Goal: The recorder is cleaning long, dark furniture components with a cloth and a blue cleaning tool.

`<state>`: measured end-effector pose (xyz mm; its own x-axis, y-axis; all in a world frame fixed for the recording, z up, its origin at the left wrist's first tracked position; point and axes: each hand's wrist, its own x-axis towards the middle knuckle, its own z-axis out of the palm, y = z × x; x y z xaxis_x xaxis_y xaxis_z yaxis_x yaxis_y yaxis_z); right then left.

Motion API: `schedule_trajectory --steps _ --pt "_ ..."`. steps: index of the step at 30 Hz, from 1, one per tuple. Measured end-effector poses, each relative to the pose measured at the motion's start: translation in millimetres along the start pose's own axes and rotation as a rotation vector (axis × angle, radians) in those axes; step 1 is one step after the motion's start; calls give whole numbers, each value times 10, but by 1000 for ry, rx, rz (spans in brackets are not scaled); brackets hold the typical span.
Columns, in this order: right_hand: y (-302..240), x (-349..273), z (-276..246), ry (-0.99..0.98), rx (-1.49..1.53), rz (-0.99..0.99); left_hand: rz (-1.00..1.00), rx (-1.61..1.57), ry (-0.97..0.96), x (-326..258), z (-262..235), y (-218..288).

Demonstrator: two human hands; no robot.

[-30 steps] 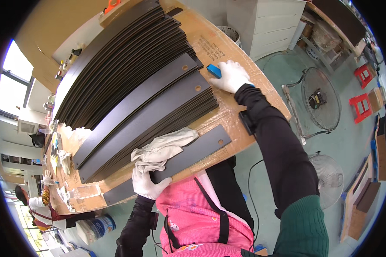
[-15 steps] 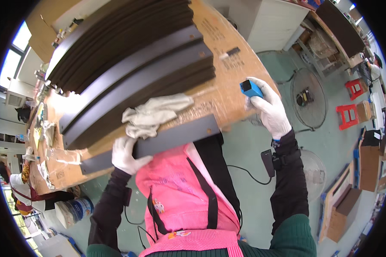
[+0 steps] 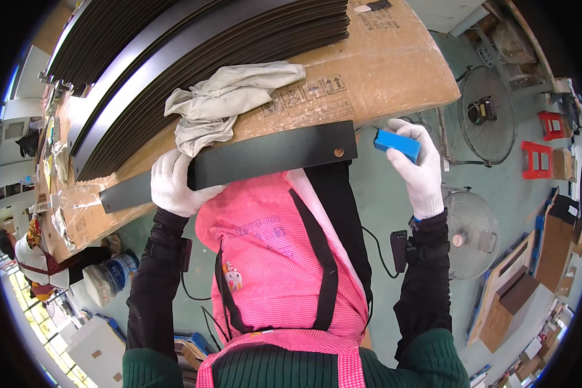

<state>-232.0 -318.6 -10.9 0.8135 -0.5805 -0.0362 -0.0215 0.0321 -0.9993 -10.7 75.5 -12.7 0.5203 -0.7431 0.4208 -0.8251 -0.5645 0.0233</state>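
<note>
A long dark grey flat panel with a small hole near its right end lies along the table's near edge, against my pink apron. My left hand, in a white knit glove, grips the panel toward its left end, with the thumb along the near side. My right hand, gloved the same way, holds a small blue rectangular block between thumb and fingers, just off the panel's right end and apart from it. Behind the panel lies a crumpled off-white cloth.
Stacks of dark panels fill the far left of the cardboard-covered table. A small black-and-white item lies at the far edge. Floor fans and red stools stand at right. Another person is at far left.
The view has shifted, so the table and stacks sit higher. The blue block has turned in my right hand, showing its long side, and is nearer the panel's end. My left hand keeps its grip.
</note>
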Motion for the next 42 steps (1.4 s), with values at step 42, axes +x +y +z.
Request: schedule_trajectory --steps 42 --pt "40 -170 261 19 -407 147 39 104 -25 -40 1 -18"
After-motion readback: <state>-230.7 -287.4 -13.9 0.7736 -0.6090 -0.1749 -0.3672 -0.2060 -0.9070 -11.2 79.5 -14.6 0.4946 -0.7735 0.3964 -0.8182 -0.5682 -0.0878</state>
